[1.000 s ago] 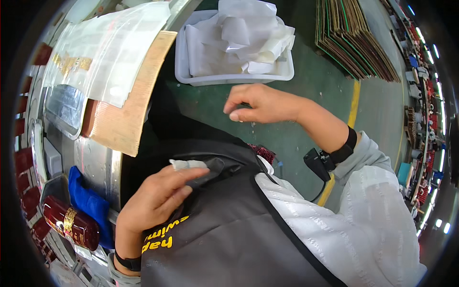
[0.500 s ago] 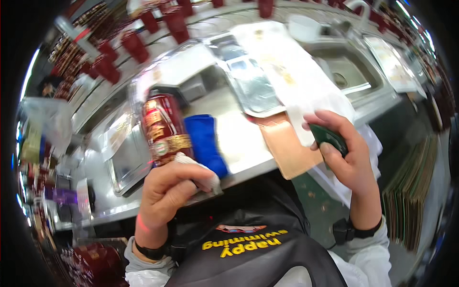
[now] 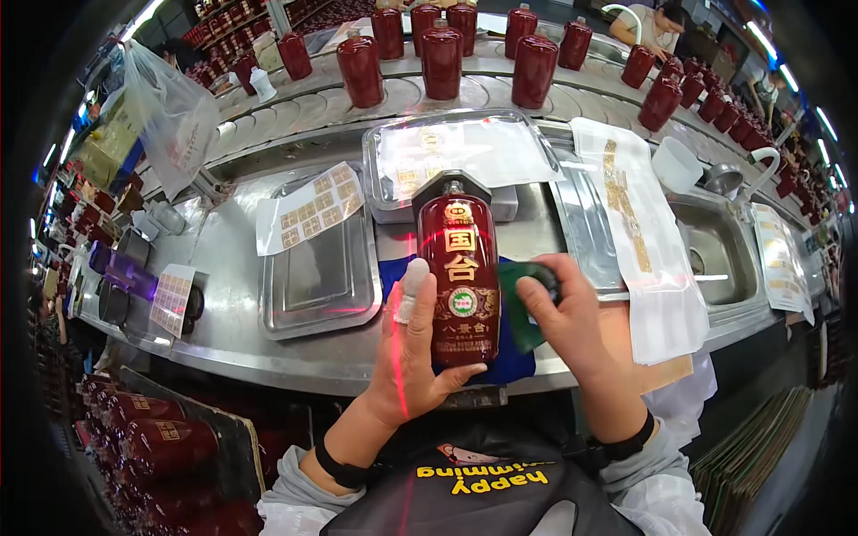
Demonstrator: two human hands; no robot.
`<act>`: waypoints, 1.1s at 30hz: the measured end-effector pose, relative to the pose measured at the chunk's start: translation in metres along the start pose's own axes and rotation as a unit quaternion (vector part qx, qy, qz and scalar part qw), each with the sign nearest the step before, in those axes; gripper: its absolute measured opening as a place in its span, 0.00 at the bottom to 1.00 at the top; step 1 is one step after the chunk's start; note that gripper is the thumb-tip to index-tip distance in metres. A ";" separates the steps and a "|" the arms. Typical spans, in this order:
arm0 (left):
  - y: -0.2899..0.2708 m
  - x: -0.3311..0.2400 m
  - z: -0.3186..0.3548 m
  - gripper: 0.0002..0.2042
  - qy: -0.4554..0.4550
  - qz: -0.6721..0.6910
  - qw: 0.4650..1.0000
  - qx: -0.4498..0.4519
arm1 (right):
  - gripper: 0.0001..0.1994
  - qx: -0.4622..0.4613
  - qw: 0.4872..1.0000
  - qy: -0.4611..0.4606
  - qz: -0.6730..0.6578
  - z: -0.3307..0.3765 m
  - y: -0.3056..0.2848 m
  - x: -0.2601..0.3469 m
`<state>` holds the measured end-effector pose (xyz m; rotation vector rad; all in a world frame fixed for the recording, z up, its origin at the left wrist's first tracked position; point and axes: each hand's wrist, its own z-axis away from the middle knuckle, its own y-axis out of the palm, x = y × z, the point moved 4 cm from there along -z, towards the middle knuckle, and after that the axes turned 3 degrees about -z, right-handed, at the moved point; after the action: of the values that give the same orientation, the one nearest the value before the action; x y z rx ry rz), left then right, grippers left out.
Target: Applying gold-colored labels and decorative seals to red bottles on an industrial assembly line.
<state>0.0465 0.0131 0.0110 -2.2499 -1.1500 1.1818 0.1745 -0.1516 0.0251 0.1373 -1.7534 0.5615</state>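
Note:
A dark red glass bottle [image 3: 458, 290] with gold lettering lies label up on a blue cloth [image 3: 520, 366], its neck end by a black angled rest [image 3: 479, 186]. My left hand [image 3: 393, 375] grips its left side, fingers along the glass and thumb at the base; white wrapping covers a fingertip. On the bottle's right, my right hand [image 3: 572, 322] pinches a green flat scraper [image 3: 522, 313], slightly blurred. Its edge is beside the bottle's right side; whether it touches the glass I cannot tell. A red light line crosses my left hand.
Metal trays [image 3: 365, 304] and sheets of gold stickers [image 3: 315, 207] lie around the steel counter. Beyond runs a conveyor [image 3: 402, 100] carrying red bottles [image 3: 442, 61]. White strips [image 3: 666, 304] and a sink [image 3: 715, 237] are at right. Another person [image 3: 660, 31] sits far right.
The view has swung and sharpened. My left hand has gone from curled below the bottle to gripping its left side. My right hand has brought the green scraper to the bottle's right side.

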 end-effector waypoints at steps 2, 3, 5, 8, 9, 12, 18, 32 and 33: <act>0.000 0.006 0.000 0.54 -0.010 0.028 1.000 -0.003 | 0.12 -0.042 0.999 -0.022 0.011 0.000 -0.004 0.005; 0.001 0.008 0.001 0.54 -0.019 0.029 0.999 0.001 | 0.12 -0.035 0.980 -0.176 0.089 0.003 0.000 0.020; -0.003 0.005 -0.001 0.55 -0.014 0.006 1.000 -0.003 | 0.17 0.001 0.897 -0.396 0.197 0.020 0.012 0.042; 0.000 0.013 0.006 0.55 -0.017 0.056 0.998 -0.006 | 0.14 0.177 0.943 -0.277 0.057 0.030 0.016 0.056; -0.002 0.012 0.004 0.55 -0.004 0.049 0.999 -0.013 | 0.12 0.210 0.959 -0.189 -0.011 0.026 0.013 0.054; -0.005 0.005 -0.006 0.56 -0.029 0.077 0.997 -0.008 | 0.08 0.052 0.998 0.022 -0.032 0.008 0.003 0.022; 0.002 0.018 0.003 0.59 -0.054 0.084 0.995 0.030 | 0.10 0.048 0.984 -0.003 -0.172 0.011 0.016 0.002; 0.001 0.021 0.008 0.56 -0.043 0.028 0.999 -0.002 | 0.14 0.179 0.942 -0.284 0.006 0.018 0.003 0.041; -0.003 0.019 0.003 0.54 0.005 -0.010 1.000 -0.014 | 0.14 0.179 0.938 -0.296 0.008 0.017 0.001 0.044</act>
<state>0.0487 0.0291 0.0010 -2.2576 -1.1900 1.1509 0.1471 -0.1492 0.0633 0.6003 -2.2133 0.9172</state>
